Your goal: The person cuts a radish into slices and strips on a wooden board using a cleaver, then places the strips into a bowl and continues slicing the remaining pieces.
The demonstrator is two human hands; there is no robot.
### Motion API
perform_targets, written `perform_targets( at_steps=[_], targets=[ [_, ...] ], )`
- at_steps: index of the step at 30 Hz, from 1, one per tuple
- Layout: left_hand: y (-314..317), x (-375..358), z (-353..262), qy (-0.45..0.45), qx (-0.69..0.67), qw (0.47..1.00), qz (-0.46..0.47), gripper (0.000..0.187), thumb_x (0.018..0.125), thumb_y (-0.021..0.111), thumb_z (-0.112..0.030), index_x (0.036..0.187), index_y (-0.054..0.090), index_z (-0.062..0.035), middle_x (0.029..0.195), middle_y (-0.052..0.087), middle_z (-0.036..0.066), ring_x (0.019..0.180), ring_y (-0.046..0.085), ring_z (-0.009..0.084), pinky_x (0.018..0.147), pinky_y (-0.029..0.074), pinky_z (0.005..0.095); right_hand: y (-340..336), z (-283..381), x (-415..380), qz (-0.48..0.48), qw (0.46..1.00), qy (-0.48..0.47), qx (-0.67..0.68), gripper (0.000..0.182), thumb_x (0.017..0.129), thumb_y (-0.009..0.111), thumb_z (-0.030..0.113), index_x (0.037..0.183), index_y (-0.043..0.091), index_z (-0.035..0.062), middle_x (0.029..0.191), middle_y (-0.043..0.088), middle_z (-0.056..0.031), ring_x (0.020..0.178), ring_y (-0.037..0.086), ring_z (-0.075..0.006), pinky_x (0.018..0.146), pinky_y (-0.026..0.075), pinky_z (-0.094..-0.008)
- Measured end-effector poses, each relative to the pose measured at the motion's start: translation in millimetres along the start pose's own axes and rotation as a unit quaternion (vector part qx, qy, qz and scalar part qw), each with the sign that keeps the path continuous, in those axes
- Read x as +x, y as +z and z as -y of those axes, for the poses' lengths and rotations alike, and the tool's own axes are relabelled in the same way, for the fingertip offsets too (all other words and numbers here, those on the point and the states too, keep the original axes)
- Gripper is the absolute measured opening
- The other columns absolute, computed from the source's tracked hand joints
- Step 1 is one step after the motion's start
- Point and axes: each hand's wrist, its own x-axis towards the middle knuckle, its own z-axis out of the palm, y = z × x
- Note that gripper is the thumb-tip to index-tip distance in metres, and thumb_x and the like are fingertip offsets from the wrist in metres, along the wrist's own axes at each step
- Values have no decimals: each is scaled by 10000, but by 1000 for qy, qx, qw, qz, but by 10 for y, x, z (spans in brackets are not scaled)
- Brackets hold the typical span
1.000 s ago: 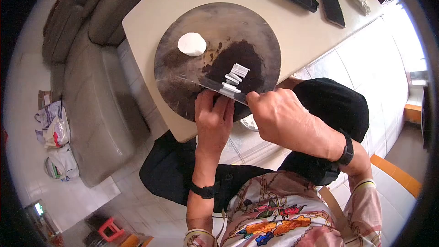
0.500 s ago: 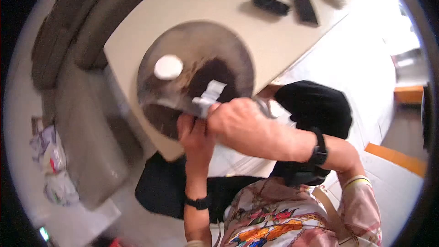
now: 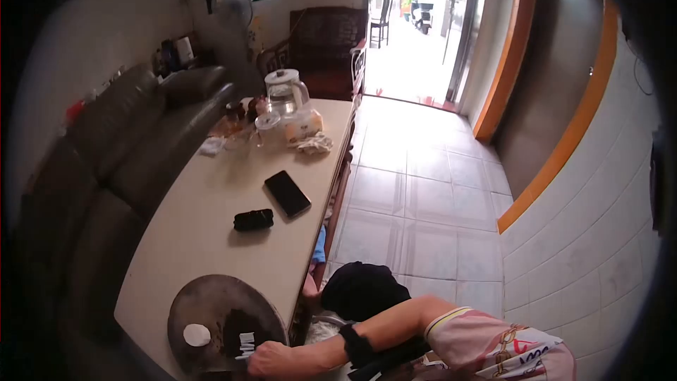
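Note:
A round dark wooden cutting board (image 3: 209,302) lies at the near end of a long beige table (image 3: 211,247). A white round piece (image 3: 197,335) rests on it, with several thin white slices (image 3: 246,341) on a dark wet patch beside it. My right hand (image 3: 271,361) is at the board's near edge, right next to the slices, fingers curled. A pale sliver of knife blade shows by those fingers. A black band circles the right wrist, and a patterned sleeve follows. My left hand is out of the picture.
A black phone (image 3: 287,193) and a small black case (image 3: 253,219) lie mid-table. A glass kettle (image 3: 285,93), jars and a tissue pack (image 3: 305,127) stand at the far end. A dark sofa (image 3: 106,162) runs along the left. Tiled floor (image 3: 416,190) leads to an open doorway.
The view has swung up from the board to the whole room. The left hand, earlier beside the right on the blade, has dropped out of the picture. The right hand stays at the board.

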Motion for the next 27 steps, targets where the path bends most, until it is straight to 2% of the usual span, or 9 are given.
perform_targets(
  at_steps=[4,6,9,11,13,14,19,21,27],
  targets=[
    [-24,25,-118,17,160,987,21,369,880,589,-349,947,624,12,983,609,227,893,558,407,785,454,498,0,-27,-69,-14,999,-20,-23,130,649,626,169,691,628,46,697,629,-132,686,651,-307,582,515,-396],
    [-59,213,-403,81,224,971,3,366,887,583,-333,968,625,22,1006,613,226,917,565,423,826,453,516,-64,-22,-178,55,997,42,-39,141,643,644,170,702,630,43,712,637,-139,719,659,-309,611,522,-408],
    [-127,345,-662,79,226,971,11,335,895,575,-289,997,627,25,1021,616,226,954,567,425,860,449,523,-346,67,-269,109,993,45,-31,125,660,639,148,713,630,35,717,639,-149,740,663,-315,619,525,-417],
    [-114,301,-600,67,201,977,9,321,893,577,-275,991,631,26,1013,618,226,951,567,425,857,451,520,-223,53,-256,89,995,44,-10,120,662,636,135,717,630,29,722,640,-155,736,662,-321,617,528,-414],
    [-70,195,-416,56,172,983,0,308,892,579,-261,986,634,27,1005,620,225,948,568,426,854,454,518,31,-45,-184,-14,998,-12,-63,115,662,635,130,719,634,29,736,647,-153,740,664,-313,624,531,-405],
    [-42,150,-328,50,161,986,-3,301,891,580,-254,983,635,27,1001,621,225,946,568,426,853,455,516,4,23,-57,51,997,36,-51,115,659,633,132,709,637,29,751,652,-149,746,666,-302,630,534,-394],
    [-41,62,-155,49,145,988,-7,274,888,585,-226,971,642,29,985,625,225,940,569,426,847,460,511,-25,20,-98,21,998,28,-51,121,663,624,136,703,641,23,729,652,-150,718,669,-307,612,534,-395],
    [-73,122,-292,-28,92,995,24,244,874,591,-198,933,656,30,961,632,227,931,578,417,814,482,489,-89,21,-207,40,997,44,-56,125,664,622,139,701,643,21,721,652,-149,707,669,-310,608,535,-395],
    [-53,278,-457,70,138,987,-35,185,834,610,-143,887,654,28,894,625,221,870,581,413,750,496,476,-264,97,-305,36,999,36,-6,122,662,618,119,701,640,5,715,653,-151,699,668,-321,615,536,-395]
  ],
)
